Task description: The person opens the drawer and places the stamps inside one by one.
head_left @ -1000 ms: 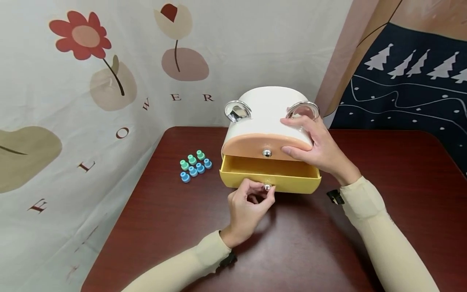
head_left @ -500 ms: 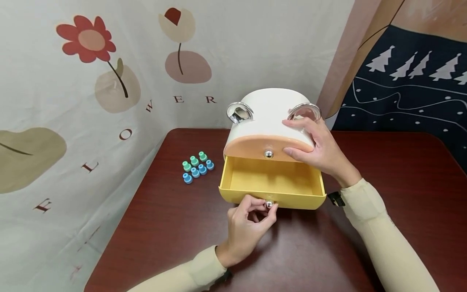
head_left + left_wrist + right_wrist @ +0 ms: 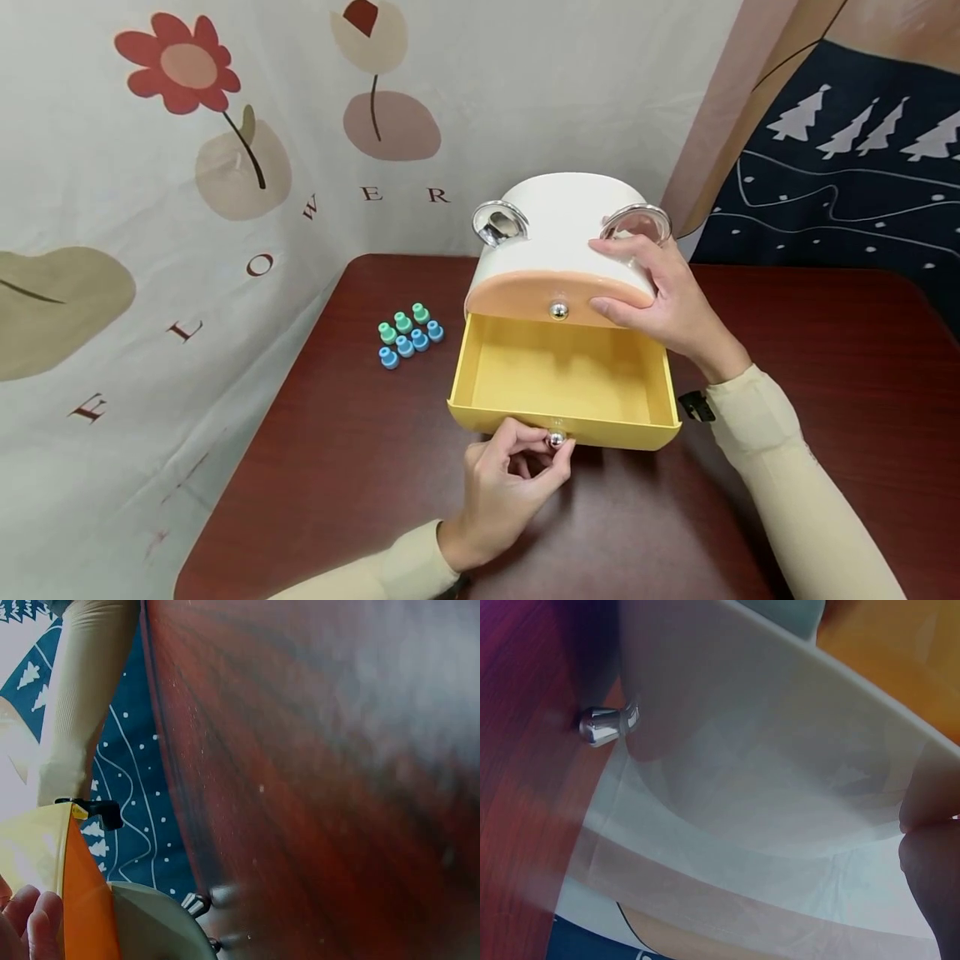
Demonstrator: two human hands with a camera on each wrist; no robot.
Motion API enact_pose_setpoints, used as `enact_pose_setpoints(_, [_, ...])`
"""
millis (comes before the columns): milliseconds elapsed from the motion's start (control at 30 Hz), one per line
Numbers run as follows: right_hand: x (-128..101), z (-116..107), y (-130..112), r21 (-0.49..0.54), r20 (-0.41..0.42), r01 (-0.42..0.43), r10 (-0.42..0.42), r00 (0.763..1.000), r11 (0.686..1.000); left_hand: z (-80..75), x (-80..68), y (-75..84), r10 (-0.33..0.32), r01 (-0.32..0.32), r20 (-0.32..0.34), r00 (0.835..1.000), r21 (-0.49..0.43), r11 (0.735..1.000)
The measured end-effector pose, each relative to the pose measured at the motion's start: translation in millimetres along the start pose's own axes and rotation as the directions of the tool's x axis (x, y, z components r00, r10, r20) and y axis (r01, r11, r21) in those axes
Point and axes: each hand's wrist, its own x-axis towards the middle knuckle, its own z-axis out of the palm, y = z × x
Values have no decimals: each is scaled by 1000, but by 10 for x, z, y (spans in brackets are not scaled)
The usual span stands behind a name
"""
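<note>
A white rounded drawer box [image 3: 564, 204] with two silver ears stands on the table. Its yellow lower drawer [image 3: 566, 375] is pulled well out, with its bare floor showing. My left hand [image 3: 498, 496] pinches the small silver knob [image 3: 556, 439] on that drawer between thumb and fingers. On the box's right side, my right hand [image 3: 678, 312] grips the body, fingers on top by the right ear and thumb on the peach upper front [image 3: 517, 298]. In the right wrist view, the box's white side wall [image 3: 765, 742] and a silver foot [image 3: 601, 726] appear.
Several small blue pegs [image 3: 405, 346] and green pegs [image 3: 402, 322] stand in two rows left of the box. The dark red table [image 3: 330, 467] meets a printed flower cloth [image 3: 247, 325] behind and at left. A navy cloth [image 3: 810, 200] hangs at back right.
The yellow drawer has slid out toward me from partly open, my left hand moving back with its knob. My right hand keeps its grip on the box.
</note>
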Motion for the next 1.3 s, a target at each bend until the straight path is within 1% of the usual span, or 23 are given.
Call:
enact_pose_setpoints(100, [-6,-19,-3,1,-5,-7,7,1000,1000,12,-2,1,3,-3,-1,1000,-8,1000])
enact_pose_setpoints(300, [-28,-31,-7,12,1,-47,47,999,999,20,5,-6,3,-3,9,1000,-38,999])
enact_pose_setpoints(400, [-26,-33,1,6,0,-48,48,999,999,1,32,2,50,-50,6,999,-29,998])
enact_pose_setpoints(467, [-23,-38,8,0,-4,-37,37,999,999,-15,63,11,101,-101,-2,995,-12,995])
enact_pose_setpoints(533, [-18,-42,14,-10,-8,-24,24,1000,1000,-36,103,26,157,-157,-14,988,0,988])
enact_pose_setpoints(633, [-13,-45,20,-16,-13,-10,10,1000,1000,-76,172,50,227,-227,-41,973,-2,974])
enact_pose_setpoints(700, [-13,-42,18,-15,-13,-8,8,1000,1000,-110,223,66,279,-280,-66,958,-3,960])
enact_pose_setpoints(833, [-15,-34,14,-4,-17,-6,6,1000,1000,-187,323,89,384,-382,-133,914,35,923])
enact_pose_setpoints(900, [-16,-27,13,4,-17,-8,8,1000,1000,-228,369,91,416,-415,-175,892,43,909])
enact_pose_setpoints(933, [-16,-23,13,8,-17,-12,12,1000,1000,-250,389,87,421,-421,-196,886,45,906])
enact_pose_setpoints(1000, [-15,-15,10,12,-15,-20,21,1000,1000,-298,428,73,412,-412,-246,877,55,910])
enact_pose_setpoints(1067, [-14,-7,4,14,-13,-30,30,999,999,-352,463,45,386,-384,-308,870,70,921])
enact_pose_setpoints(1200, [-11,2,-6,17,-8,-43,43,999,999,-479,484,-38,269,-269,-414,869,61,961])
enact_pose_setpoints(1267, [-13,5,-7,19,-7,-44,44,999,999,-550,477,-96,200,-202,-443,874,44,978])
enact_pose_setpoints(1300, [-14,7,-6,24,-6,-43,43,999,999,-587,468,-128,165,-163,-446,880,42,986])
